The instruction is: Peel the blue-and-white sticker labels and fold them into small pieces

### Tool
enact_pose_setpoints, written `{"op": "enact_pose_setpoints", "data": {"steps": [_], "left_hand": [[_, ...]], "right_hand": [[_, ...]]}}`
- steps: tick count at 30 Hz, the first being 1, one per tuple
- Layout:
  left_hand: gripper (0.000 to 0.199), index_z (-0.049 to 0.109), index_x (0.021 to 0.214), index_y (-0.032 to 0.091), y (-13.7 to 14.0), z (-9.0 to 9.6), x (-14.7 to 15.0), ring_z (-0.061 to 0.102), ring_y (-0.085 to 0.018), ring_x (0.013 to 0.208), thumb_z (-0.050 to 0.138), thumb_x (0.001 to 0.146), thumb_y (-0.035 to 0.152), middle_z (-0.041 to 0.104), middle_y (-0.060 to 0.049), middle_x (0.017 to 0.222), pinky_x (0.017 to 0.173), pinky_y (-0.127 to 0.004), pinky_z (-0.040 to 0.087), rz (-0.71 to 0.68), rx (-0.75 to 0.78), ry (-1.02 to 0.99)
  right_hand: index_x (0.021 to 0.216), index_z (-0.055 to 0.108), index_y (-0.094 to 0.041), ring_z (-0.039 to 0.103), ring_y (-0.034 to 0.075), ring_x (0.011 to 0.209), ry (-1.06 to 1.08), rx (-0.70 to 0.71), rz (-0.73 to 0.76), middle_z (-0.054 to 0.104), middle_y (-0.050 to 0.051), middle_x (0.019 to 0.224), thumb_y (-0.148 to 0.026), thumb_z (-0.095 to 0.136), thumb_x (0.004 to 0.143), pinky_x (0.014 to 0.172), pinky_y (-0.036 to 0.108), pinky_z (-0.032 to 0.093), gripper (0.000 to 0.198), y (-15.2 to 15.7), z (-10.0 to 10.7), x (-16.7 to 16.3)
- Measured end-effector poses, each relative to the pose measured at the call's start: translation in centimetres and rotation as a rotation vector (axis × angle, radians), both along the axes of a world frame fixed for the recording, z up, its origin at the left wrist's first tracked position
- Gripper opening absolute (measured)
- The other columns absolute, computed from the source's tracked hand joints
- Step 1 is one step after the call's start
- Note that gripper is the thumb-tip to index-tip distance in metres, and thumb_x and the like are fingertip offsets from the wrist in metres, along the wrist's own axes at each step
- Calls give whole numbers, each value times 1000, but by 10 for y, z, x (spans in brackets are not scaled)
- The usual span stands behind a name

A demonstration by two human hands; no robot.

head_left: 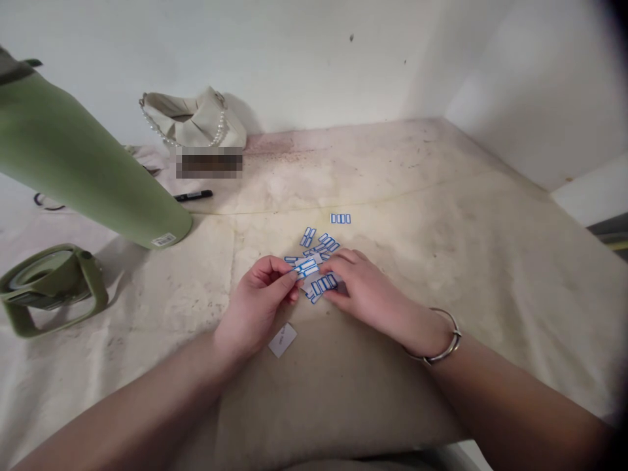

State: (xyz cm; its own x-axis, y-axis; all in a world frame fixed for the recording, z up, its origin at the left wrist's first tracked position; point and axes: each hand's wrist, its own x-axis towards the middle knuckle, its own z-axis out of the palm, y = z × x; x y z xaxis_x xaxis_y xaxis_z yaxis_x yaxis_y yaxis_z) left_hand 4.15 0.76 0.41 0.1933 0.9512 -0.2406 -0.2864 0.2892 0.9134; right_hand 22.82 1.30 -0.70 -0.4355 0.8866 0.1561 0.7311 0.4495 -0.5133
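Observation:
A small white label sheet (308, 267) with blue-bordered boxes is pinched between the thumb and fingers of my left hand (265, 288). At its right edge is my right hand (366, 284), with index finger and thumb apart; whether the index fingertip touches the sheet I cannot tell. Beneath both hands lies a loose pile of similar label sheets (324, 284), partly hidden by my fingers. One label sheet (340, 218) rests apart behind the pile. Closer to me, below my left hand, lies a small white paper slip (283, 340) with dark print too small to read.
On the left stand a tall green tumbler (98, 157) and its green lid with a handle (53, 281). A black marker (194, 195) lies behind the tumbler. A cream handbag (196, 121) with a pearl strap sits against the wall. A wrinkled pale cloth (441, 216) covers the table.

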Motion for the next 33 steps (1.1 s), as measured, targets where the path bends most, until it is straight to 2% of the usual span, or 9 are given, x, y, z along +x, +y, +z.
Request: {"op": "enact_pose_setpoints", "data": {"steps": [4,6,12,16,21,27,33], "left_hand": [[11,53,76,16,0,-2,-1,49,-6,53,64,78,16,61,2,62,52,-16,35,-4,6,10],[12,53,76,16,1,-3,-1,49,-6,52,64,77,16,61,2,62,52,-16,35,-3,5,8],[14,52,75,16,1,-4,-1,50,-6,53,66,76,17,61,2,62,52,-16,36,-3,5,-15],[14,52,75,16,1,-3,-1,50,-6,53,66,76,18,62,2,63,53,-16,36,-6,8,1],[16,53,75,16,0,-1,0,50,-6,52,68,74,19,61,2,62,52,-16,36,0,-7,1],[13,53,76,17,-1,-4,-1,49,-6,52,65,76,20,57,3,57,51,-17,35,-27,9,29],[13,54,76,17,-4,-2,-1,46,-7,53,66,76,22,55,4,59,51,-18,34,-121,98,250]], "right_hand": [[79,60,-18,51,20,90,26,-47,-15,57,6,96,-14,63,74,79,33,45,7,0,1,0],[74,59,-18,51,20,88,42,-56,-13,57,6,96,-13,63,73,77,32,45,6,1,0,0],[94,60,-19,50,23,96,11,-27,-26,57,7,102,-17,66,72,85,37,44,23,2,-2,1],[82,60,-19,51,21,93,22,-62,-15,57,6,99,-15,64,73,81,35,44,11,1,-1,1],[76,58,-19,52,20,94,125,-92,-2,58,6,95,-12,63,73,80,33,44,9,0,4,4],[79,60,-21,52,11,62,283,-272,-37,59,-3,70,-18,55,83,57,23,41,7,-15,24,7],[89,63,-24,59,12,79,364,-236,56,66,-1,88,-16,49,88,71,24,45,16,-23,28,-4]]}}
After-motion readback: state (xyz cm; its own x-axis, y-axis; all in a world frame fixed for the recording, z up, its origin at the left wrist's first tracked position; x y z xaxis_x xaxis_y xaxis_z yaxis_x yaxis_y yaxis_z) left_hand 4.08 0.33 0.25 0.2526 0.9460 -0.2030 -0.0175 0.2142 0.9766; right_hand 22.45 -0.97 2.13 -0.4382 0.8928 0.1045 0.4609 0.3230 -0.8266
